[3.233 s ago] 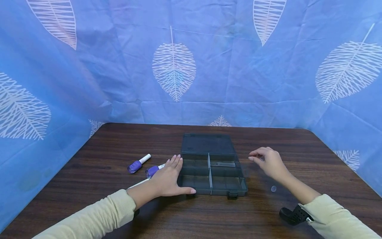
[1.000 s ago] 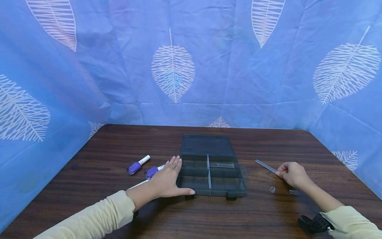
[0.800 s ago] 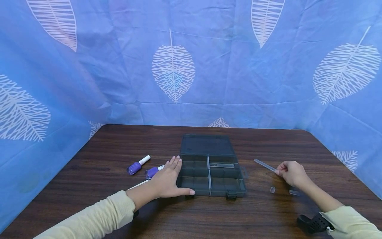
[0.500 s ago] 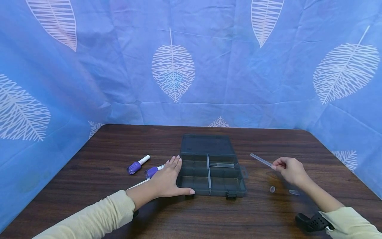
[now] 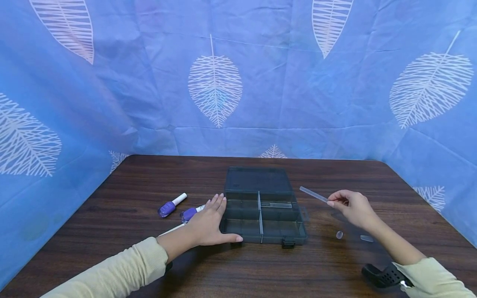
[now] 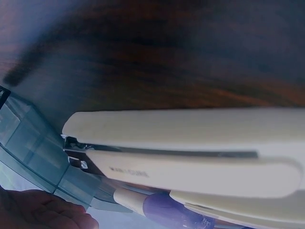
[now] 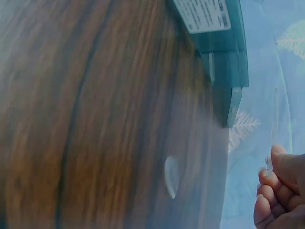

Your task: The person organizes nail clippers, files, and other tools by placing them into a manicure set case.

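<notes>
Slipping is being risked nearer right worktop edge (image 5: 417, 200): strip (image 5: 314, 194) end-pinched by right hand (image 5: 355, 210), box (image 5: 273, 239) being touched by straight-fingered left hand (image 5: 209, 224).

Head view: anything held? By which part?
Right hand pinches a clear plastic strip by one end; left hand rests against the dark compartment box, gripping nothing.

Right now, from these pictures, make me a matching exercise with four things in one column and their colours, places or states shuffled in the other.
1. Left hand
2. Right hand
3. Box
4. Bottles

A. Dark, divided inside
B. Purple and white
C. Pinching a clear strip
D. At the box's left side

Pairs: 1-D, 2-C, 3-A, 4-B
</notes>
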Available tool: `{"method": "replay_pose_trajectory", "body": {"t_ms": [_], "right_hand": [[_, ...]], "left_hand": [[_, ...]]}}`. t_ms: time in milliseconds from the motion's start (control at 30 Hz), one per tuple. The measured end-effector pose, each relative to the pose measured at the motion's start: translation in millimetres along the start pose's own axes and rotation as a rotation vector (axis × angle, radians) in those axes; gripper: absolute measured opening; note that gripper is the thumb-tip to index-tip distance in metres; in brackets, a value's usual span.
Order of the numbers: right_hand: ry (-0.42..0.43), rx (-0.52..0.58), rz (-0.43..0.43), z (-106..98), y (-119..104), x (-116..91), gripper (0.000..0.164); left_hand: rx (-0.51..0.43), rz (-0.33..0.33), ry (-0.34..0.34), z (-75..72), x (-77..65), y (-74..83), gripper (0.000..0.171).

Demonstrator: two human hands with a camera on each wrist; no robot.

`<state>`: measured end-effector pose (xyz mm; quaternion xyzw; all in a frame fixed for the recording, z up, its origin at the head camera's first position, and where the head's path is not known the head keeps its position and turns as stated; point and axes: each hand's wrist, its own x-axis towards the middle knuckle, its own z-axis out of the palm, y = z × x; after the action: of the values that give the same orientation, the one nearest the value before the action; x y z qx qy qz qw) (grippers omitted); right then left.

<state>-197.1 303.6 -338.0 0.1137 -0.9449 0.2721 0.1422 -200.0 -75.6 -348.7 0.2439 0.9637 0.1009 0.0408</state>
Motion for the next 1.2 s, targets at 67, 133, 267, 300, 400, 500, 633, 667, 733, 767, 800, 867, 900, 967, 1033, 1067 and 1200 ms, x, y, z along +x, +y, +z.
{"method": "replay_pose_trajectory", "body": {"t_ms": [67, 133, 267, 300, 400, 500, 633, 667, 733, 767, 800, 867, 900, 967, 1033, 1067, 1200], "right_hand": [[-0.008, 0.008, -0.016, 2, -5, 2, 0.009], [-0.023, 0.023, -0.028, 4, -10, 4, 0.009], [-0.042, 0.044, -0.057, 9, -20, 7, 0.007], [-0.046, 0.048, -0.064, 10, -22, 8, 0.007], [-0.055, 0.055, -0.089, 13, -29, 10, 0.007], [-0.066, 0.066, -0.12, 16, -36, 13, 0.006], [-0.088, 0.066, -0.16, 20, -44, 18, 0.005], [-0.096, 0.064, -0.17, 21, -45, 19, 0.005], [-0.101, 0.046, -0.203, 23, -49, 22, 0.005], [-0.102, 0.036, -0.223, 25, -50, 24, 0.004], [-0.102, 0.023, -0.251, 26, -51, 25, 0.004], [-0.1, 0.0, -0.303, 29, -54, 28, 0.003], [-0.099, -0.017, -0.328, 30, -55, 30, 0.003], [-0.109, -0.042, -0.365, 32, -56, 33, 0.003], [-0.127, -0.061, -0.387, 35, -57, 35, 0.003], [-0.139, -0.069, -0.394, 37, -57, 37, 0.003], [-0.198, -0.09, -0.398, 43, -58, 41, 0.001]], "left_hand": [[-0.001, -0.001, 0.0, -0.1, -0.2, 0.0, 0.11], [-0.001, -0.001, 0.001, -0.1, -0.3, -0.1, 0.11], [-0.006, 0.0, 0.003, -0.2, -0.7, 0.1, 0.11], [-0.007, 0.0, 0.004, 0.0, -0.7, 0.2, 0.11], [-0.007, 0.004, 0.009, 0.5, -0.5, 0.2, 0.11], [-0.006, 0.008, 0.014, 0.8, -0.5, 0.0, 0.11], [-0.008, 0.01, 0.016, 0.3, -0.6, 0.1, 0.11], [-0.008, 0.01, 0.016, 0.2, -0.5, 0.1, 0.11], [-0.008, 0.011, 0.015, 0.1, -0.3, 0.0, 0.11], [-0.007, 0.012, 0.016, 0.0, -0.2, -0.1, 0.11], [-0.006, 0.012, 0.017, 0.2, -0.1, -0.4, 0.11], [-0.002, 0.013, 0.018, 0.5, 0.2, -0.9, 0.11], [-0.002, 0.013, 0.017, 0.6, 0.3, -1.1, 0.11], [-0.003, 0.013, 0.017, 0.6, 0.3, -1.4, 0.11], [-0.005, 0.013, 0.017, 0.5, 0.2, -1.3, 0.11], [-0.006, 0.013, 0.016, 0.4, 0.1, -1.2, 0.11], [-0.011, 0.012, 0.011, -0.3, -0.4, -0.5, 0.11]]}}
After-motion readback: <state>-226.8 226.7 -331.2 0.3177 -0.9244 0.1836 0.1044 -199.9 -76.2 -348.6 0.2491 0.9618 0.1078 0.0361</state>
